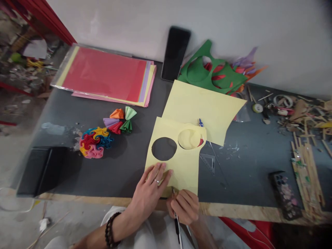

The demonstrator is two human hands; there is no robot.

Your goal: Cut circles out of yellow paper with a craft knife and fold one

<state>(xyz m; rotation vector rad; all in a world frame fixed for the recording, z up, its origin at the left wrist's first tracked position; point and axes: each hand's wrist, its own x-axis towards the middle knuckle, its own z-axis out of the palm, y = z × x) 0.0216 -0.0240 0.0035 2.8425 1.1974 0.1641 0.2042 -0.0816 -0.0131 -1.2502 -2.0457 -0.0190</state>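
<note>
My left hand (152,185) lies flat, fingers stretched out, on the near corner of a pale yellow sheet (181,166) that has two round holes cut in it. My right hand (184,204) is closed around a thin dark pen-like tool (177,224), its tip touching the sheet's near edge. A larger yellow sheet (207,107) lies under and behind the cut one. A blue-handled tool (200,122) rests between them.
A stack of coloured paper (103,74) lies back left, a phone (175,53) leans on the wall, and green cut paper (210,72) sits beside it. Folded paper flowers (94,141) and cones (120,121) lie left. Wood scraps (308,166) clutter the right.
</note>
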